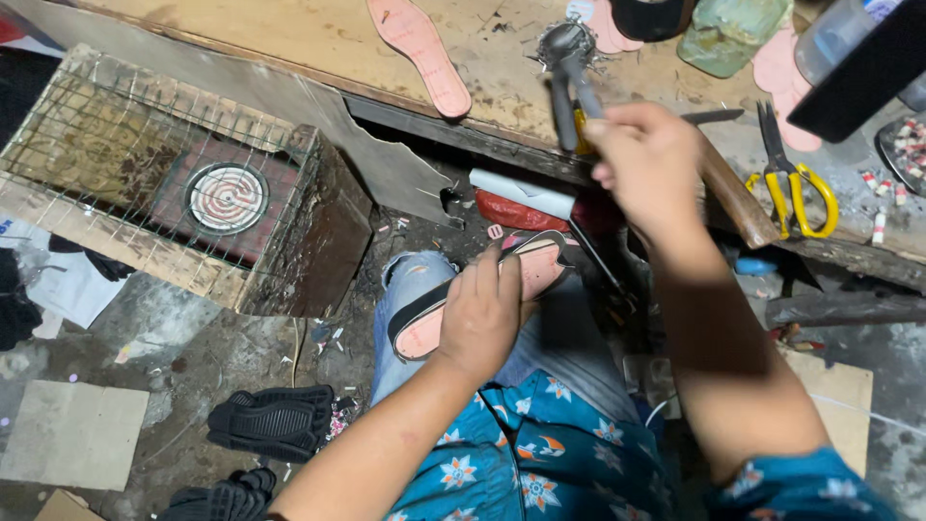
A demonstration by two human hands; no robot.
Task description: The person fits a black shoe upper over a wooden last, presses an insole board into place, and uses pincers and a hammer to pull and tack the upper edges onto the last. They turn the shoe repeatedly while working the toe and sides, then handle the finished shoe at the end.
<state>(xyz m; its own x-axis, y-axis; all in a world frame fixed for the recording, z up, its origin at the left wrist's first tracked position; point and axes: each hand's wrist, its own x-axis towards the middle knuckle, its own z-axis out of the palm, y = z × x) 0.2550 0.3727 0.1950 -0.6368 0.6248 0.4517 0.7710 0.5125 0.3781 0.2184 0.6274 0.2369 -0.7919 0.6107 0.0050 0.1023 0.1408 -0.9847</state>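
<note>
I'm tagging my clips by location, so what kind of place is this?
Probably a small shoemaking or shoe-repair workshop: pink insoles lie on a worn workbench, black soles on the floor, and yellow-handled scissors nearby.

Floor: dusty grey concrete floor (193, 338), littered with scraps and black rubber soles (273, 421).
Bench: worn, stained wooden workbench (318, 39) along the top.
Box: wire-meshed wooden box (116, 145) with a round coil heater (227, 197) inside.
Light: dim, from overhead.

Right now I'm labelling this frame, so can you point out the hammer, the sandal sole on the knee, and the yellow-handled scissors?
hammer (567, 60): head view, on its metal head.
sandal sole (540, 270): head view, pink upper face near the toe.
yellow-handled scissors (815, 198): head view, on a yellow handle loop.
</note>
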